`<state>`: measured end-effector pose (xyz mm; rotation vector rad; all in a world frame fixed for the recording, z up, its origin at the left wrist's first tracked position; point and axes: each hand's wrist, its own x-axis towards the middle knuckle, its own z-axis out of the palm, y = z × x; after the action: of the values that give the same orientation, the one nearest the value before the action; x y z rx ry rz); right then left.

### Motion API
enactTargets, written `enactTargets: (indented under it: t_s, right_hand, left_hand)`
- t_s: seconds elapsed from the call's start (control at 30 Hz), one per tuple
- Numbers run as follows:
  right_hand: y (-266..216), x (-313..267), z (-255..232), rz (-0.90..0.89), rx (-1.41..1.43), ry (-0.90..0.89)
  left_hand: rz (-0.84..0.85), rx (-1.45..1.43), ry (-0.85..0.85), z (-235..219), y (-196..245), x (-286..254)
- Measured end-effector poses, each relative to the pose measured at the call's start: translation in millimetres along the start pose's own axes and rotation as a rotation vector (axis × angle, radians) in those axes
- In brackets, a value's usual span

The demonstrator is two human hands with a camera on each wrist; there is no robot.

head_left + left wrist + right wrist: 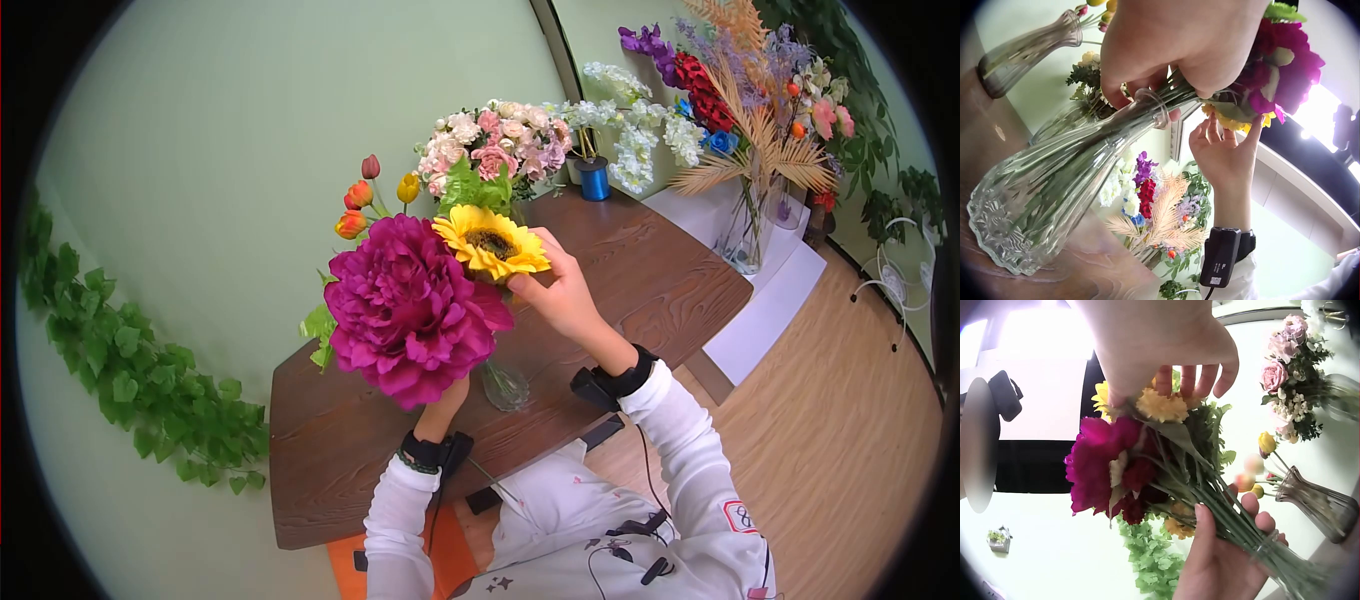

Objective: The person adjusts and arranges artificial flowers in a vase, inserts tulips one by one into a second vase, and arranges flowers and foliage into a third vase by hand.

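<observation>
A glass vase (1054, 181) with a flared, ribbed foot stands on the brown table, full of green stems (1210, 503). My left hand (1225, 565) grips those stems right at the vase mouth; in the head view the blooms mostly hide it. A big magenta peony (410, 310) leans toward me above that hand. Beside it on the right faces up a yellow sunflower (490, 243) with a dark centre. My right hand (572, 300) holds the sunflower head at its right edge, thumb on the near side and fingers around the far side. Other yellow blooms (1163, 406) sit below the hand.
A smaller vase (1032, 53) of tulips stands behind the bouquet. Pink and white roses (495, 145) are at the back of the table (640, 270), near a blue ribbon spool (592, 180). A white shelf at right bears a tall mixed arrangement (755, 130). Ivy (130, 360) hangs at left.
</observation>
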<state>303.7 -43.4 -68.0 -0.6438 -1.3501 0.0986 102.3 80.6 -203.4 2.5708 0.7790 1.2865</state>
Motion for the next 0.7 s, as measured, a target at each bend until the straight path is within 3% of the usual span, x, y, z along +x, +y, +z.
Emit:
enactTargets:
  t_s: [0.03,0.1,0.33,0.43,0.5,0.57,0.63,0.7]
  right_hand:
    - [-1,-1,0,0.000,0.000,-0.001]
    - [-7,-4,2,0.272,0.252,0.025]
    - [-10,-17,10,0.311,0.427,0.105]
    - [-4,-31,12,0.241,0.386,0.164]
    - [-9,-30,13,0.081,0.308,0.285]
    - [-19,-29,8,0.097,0.294,0.273]
    - [-21,-26,4,-0.004,0.139,0.221]
    - [-18,-27,1,-0.049,0.068,0.219]
  left_hand:
    - [-0.001,-0.001,0.001,1,0,0]
    - [-0.065,-0.125,-0.003,1,-1,1]
    - [0.014,0.048,0.011,3,-2,3]
    - [0.031,-0.056,-0.003,1,0,6]
    - [0.041,-0.017,-0.026,-2,4,5]
    - [0.024,-0.016,0.045,-5,12,2]
    - [0.006,-0.014,0.118,-9,20,1]
    - [-0.101,-0.162,-0.016,-14,24,1]
